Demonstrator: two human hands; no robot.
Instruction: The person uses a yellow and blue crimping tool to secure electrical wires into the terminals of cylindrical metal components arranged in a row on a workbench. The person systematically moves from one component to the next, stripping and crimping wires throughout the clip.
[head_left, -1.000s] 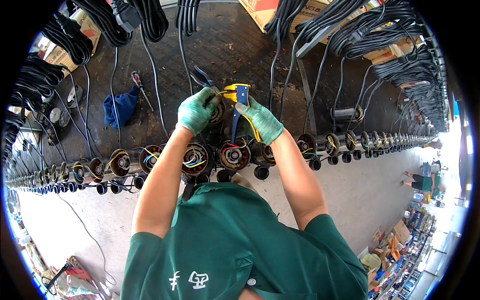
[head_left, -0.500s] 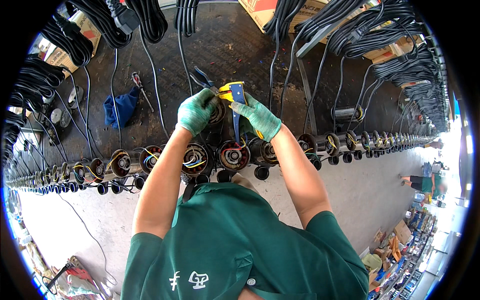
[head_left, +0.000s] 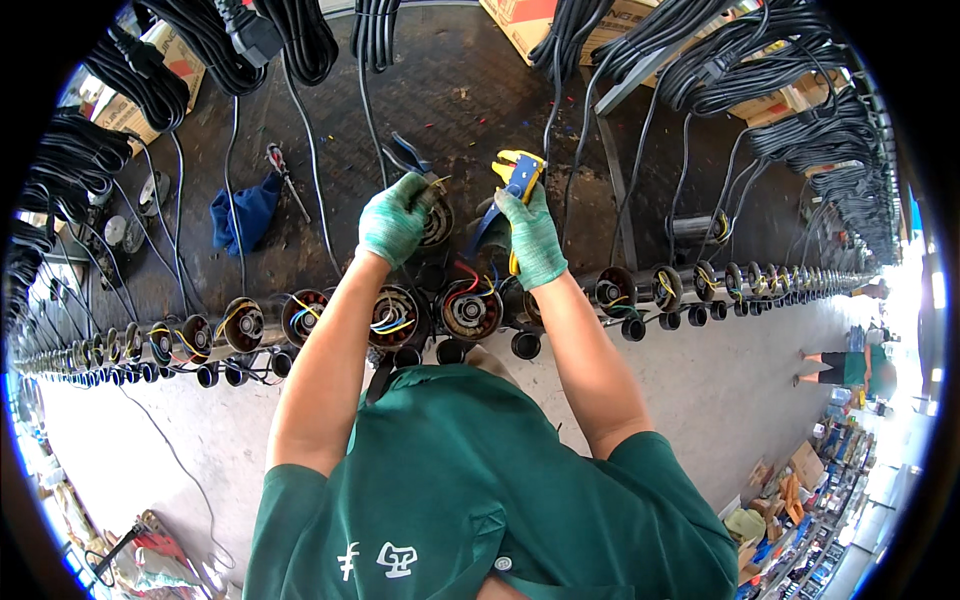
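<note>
My right hand [head_left: 537,240], in a green knit glove, grips a wire stripper [head_left: 521,178] with yellow jaws and a blue handle. Its jaws are apart from any wire. My left hand [head_left: 394,222], gloved alike, pinches a thin wire whose yellowish end [head_left: 441,181] sticks out past the fingertips. Just beyond that hand lie pliers [head_left: 408,155] with dark blue handles. Beneath the hands is a round motor housing [head_left: 436,222], partly covered by my left hand. Nearer me, another motor housing [head_left: 470,309] shows copper windings with red and blue wires.
Long rows of motor housings [head_left: 242,325] line the bench edge on both sides. Bundled black power cables [head_left: 377,35] hang ahead, their leads running down to the housings. A blue cloth [head_left: 245,212] and a screwdriver [head_left: 287,180] lie at left. Cardboard boxes [head_left: 520,25] stand behind. Another person [head_left: 850,367] is far right.
The wire stripper has moved right, away from my left hand, and tilted, its jaws leaving the wire. My left hand stays nearly in place, the wire end now showing.
</note>
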